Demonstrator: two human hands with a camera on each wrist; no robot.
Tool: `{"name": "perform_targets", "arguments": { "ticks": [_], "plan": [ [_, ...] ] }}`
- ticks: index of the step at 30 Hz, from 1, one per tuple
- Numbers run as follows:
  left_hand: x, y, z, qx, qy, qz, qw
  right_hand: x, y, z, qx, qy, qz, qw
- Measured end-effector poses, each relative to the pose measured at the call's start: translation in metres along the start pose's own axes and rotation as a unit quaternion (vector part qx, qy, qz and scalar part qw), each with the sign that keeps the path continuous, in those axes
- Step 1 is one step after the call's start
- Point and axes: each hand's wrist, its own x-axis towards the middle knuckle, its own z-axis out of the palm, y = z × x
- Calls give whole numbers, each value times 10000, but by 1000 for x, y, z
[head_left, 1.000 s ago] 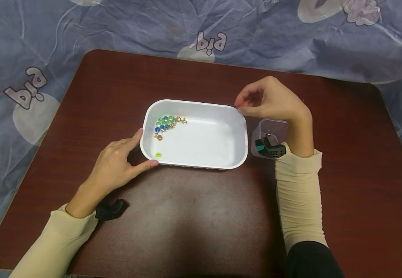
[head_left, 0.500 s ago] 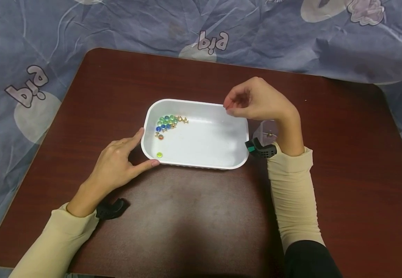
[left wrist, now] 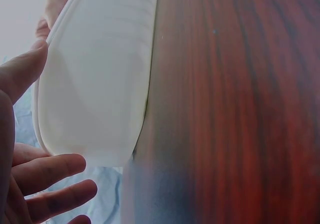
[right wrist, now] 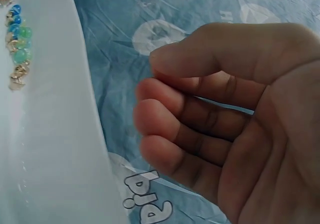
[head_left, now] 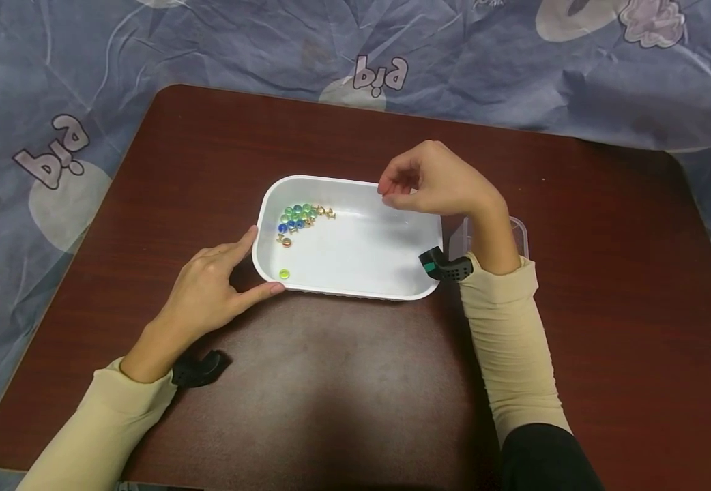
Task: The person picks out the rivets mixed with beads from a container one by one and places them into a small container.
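Note:
A white rectangular tray [head_left: 361, 256] lies on the table in the head view. Several blue and green glass marbles [head_left: 297, 214] cluster toward its left end beside small gold-coloured studs [head_left: 330, 213]. A reddish marble [head_left: 286, 242] and a lime-green marble [head_left: 284, 273] sit nearer the front rim. My left hand [head_left: 198, 290] spans the tray's front left corner, fingers extended, thumb at the front rim. Over the back right rim hovers my right hand [head_left: 444, 179], its fingers loosely curled. Nothing shows between its thumb and fingertips [right wrist: 155, 116] in the right wrist view.
A clear plastic box [head_left: 520, 235] stands right of the tray, mostly hidden by the right forearm. The brown table [head_left: 331, 382] has rounded corners, with blue-grey printed cloth [head_left: 257, 48] behind it. Black wrist devices [head_left: 198, 369] sit on both arms.
My right hand has moved left from the tray's back right corner to above its rim, its forearm passing over the clear box. My left hand keeps its place at the tray.

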Motion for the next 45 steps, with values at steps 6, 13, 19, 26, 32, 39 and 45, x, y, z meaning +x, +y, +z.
{"name": "perform_targets", "arguments": {
  "ticks": [6,13,19,26,32,39,45],
  "plan": [
    [-1,-1,0,-1,-14,-22,10000,11,-1,9,49,12,14,10000],
    [-1,0,-1,22,-48,-47,10000,25,-8,14,-44,-7,-44,10000],
    [-1,0,0,6,-42,-18,10000,38,-18,15,-61,-8,-245,9997],
    [0,-2,1,20,15,44,10000,56,-30,20,-26,-1,-478,9989],
    [-1,-2,1,-12,68,88,9999,69,-37,26,-68,-3,-601,9982],
    [-1,-3,2,-16,57,80,10000,83,-42,36,-40,43,-638,9979],
    [-1,-4,2,6,127,142,9998,90,-37,50,186,-120,-581,9981]
  ]
}}
